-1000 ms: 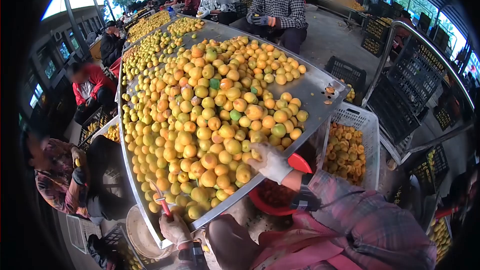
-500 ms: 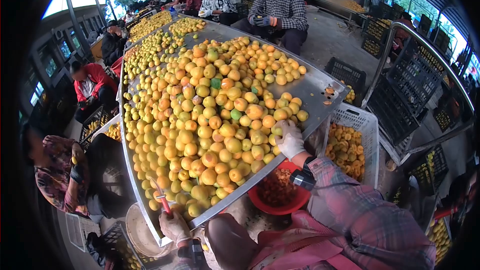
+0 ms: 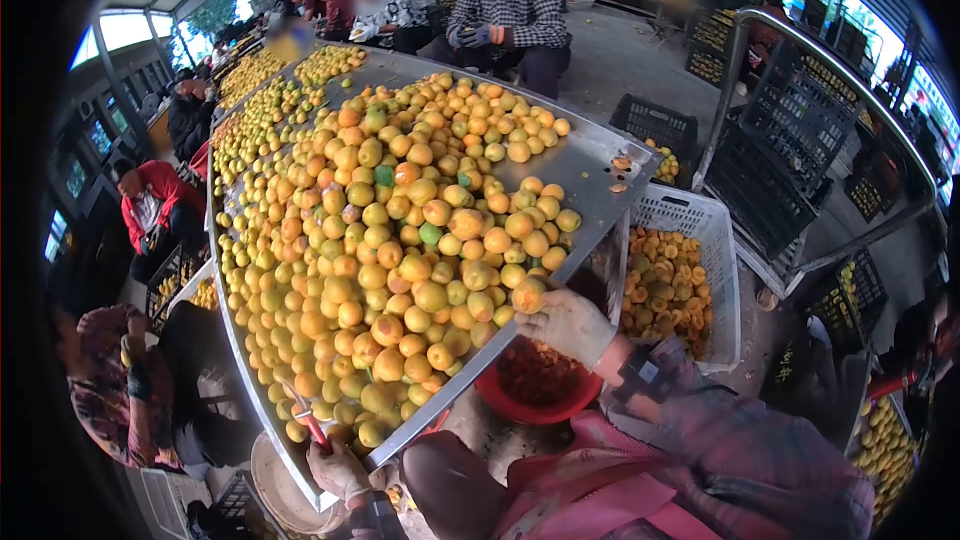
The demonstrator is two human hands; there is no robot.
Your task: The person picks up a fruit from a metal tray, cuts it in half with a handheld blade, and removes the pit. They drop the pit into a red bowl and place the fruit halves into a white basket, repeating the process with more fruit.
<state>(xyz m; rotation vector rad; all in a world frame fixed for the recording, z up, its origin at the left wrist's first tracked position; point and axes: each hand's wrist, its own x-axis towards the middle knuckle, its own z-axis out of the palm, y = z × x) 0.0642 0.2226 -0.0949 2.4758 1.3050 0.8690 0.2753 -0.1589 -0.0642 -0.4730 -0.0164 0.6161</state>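
Note:
Yellow-orange apricots [image 3: 370,250] lie heaped on a metal table [image 3: 590,190] with a raised rim. At the table's near edge my gloved right hand [image 3: 572,328] is closed around a single apricot [image 3: 528,295]. My gloved left hand [image 3: 340,472], by the near left corner, grips a red-handled knife [image 3: 313,428] with a thin, curved metal blade. The blade points up over the fruit. Below the right hand sits a red basin [image 3: 490,390] of reddish-brown bits, too small to name. A white crate [image 3: 730,280] to its right contains halved apricots [image 3: 665,280].
A pale bucket [image 3: 275,475] stands under the table's left corner. Behind the white crate are a black crate [image 3: 655,125] and a metal-railed cart [image 3: 745,70] with stacked crates. A person in a checked shirt [image 3: 505,10] sits across; others sit along the left side.
My right hand has come back from the pile toward me and now has an apricot between its fingers. The left hand keeps the knife. The whole view has shifted somewhat.

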